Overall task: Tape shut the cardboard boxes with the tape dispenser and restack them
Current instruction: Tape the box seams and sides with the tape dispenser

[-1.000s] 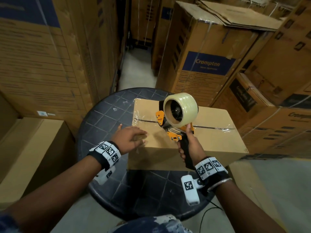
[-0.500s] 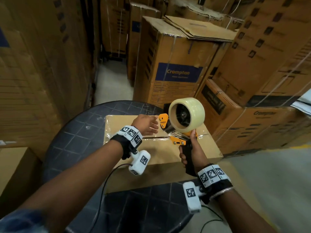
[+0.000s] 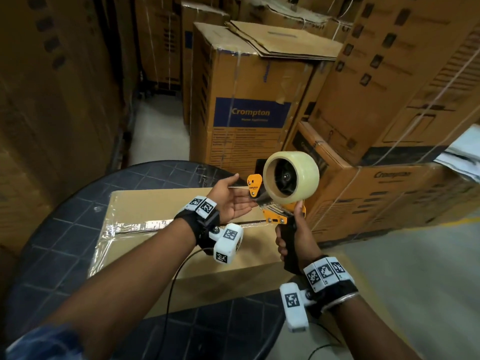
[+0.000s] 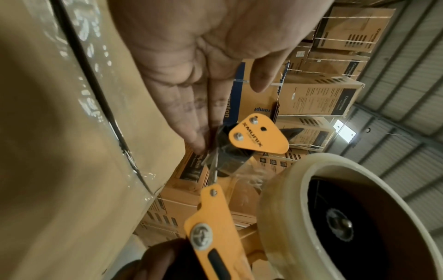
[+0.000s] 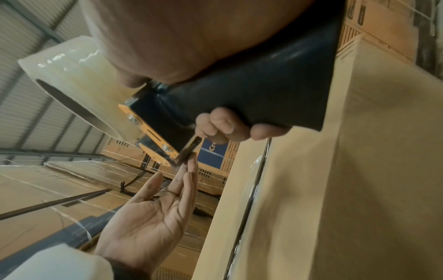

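The right hand grips the black handle of the tape dispenser, fingers wrapped round it, holding it raised above the right end of the cardboard box. The left hand is open, palm up, its straight fingertips touching the dispenser's front end by the orange plate. The box lies on the round dark table, reaching toward its far edge, with shiny tape along its top seam. Stacked cartons stand behind the table.
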`<move>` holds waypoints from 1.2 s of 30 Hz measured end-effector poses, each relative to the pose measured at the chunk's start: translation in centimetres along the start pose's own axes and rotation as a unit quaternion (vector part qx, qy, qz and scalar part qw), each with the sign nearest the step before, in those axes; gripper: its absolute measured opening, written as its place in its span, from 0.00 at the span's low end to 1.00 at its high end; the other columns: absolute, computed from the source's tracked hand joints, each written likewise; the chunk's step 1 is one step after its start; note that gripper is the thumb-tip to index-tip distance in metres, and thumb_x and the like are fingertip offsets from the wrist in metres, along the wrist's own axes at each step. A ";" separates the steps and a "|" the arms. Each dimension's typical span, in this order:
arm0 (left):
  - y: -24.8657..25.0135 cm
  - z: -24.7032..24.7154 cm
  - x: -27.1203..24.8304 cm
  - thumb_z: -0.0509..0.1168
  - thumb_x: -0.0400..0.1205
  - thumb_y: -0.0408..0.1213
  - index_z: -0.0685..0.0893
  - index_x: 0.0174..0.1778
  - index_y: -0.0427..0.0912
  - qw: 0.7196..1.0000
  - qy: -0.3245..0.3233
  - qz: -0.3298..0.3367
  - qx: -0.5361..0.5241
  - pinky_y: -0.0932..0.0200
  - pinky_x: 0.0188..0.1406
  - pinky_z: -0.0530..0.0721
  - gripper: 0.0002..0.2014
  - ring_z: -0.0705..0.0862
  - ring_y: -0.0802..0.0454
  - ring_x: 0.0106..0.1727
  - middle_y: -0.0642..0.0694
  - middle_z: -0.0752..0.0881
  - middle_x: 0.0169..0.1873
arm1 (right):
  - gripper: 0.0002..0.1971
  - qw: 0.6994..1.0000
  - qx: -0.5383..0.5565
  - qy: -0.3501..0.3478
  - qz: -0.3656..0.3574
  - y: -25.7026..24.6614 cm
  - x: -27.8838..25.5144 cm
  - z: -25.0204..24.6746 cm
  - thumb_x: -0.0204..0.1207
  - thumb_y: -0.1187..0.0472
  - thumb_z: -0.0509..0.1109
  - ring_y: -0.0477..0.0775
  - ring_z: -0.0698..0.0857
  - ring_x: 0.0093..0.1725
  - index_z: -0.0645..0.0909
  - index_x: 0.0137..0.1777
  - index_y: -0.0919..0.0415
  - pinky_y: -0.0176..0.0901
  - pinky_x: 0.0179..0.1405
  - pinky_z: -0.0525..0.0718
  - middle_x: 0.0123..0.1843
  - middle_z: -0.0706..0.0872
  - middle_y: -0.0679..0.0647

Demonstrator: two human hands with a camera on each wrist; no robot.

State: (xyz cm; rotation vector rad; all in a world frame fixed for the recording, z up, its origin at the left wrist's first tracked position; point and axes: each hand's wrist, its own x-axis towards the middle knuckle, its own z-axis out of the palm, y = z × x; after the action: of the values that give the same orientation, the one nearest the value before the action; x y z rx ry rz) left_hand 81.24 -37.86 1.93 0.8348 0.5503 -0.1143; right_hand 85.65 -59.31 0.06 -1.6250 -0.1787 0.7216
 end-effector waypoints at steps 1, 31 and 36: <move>-0.1 0.5 0.5 0.57 0.85 0.58 0.86 0.58 0.30 1.000 0.003 -0.001 -0.003 0.53 0.57 0.84 0.30 0.89 0.42 0.56 0.33 0.91 0.52 | 0.47 1.000 0.001 0.001 -0.001 0.0 0.2 -0.4 0.65 0.10 0.49 0.54 0.66 0.22 0.75 0.27 0.59 0.44 0.26 0.65 0.23 0.70 0.55; -4.4 5.5 1.8 0.69 0.81 0.38 0.86 0.48 0.35 0.998 0.048 -0.039 0.028 0.67 0.34 0.82 0.08 0.90 0.54 0.37 0.46 0.91 0.35 | 0.46 0.995 0.023 0.094 0.003 -0.3 -0.4 -1.6 0.58 0.10 0.51 0.52 0.69 0.21 0.75 0.29 0.58 0.40 0.24 0.67 0.24 0.72 0.54; -4.6 5.2 1.6 0.69 0.80 0.33 0.83 0.49 0.35 0.998 0.051 -0.019 -0.007 0.62 0.40 0.87 0.05 0.88 0.52 0.41 0.43 0.89 0.43 | 0.51 0.995 0.012 0.097 -0.002 0.4 -0.6 -1.0 0.49 0.04 0.54 0.53 0.69 0.20 0.75 0.26 0.59 0.39 0.23 0.68 0.24 0.72 0.56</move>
State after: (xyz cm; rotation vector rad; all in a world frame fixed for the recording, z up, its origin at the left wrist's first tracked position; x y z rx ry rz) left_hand 83.41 -44.55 0.85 0.8198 0.6635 -0.1032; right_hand 85.67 -60.55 -0.05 -1.6609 -0.0335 0.5565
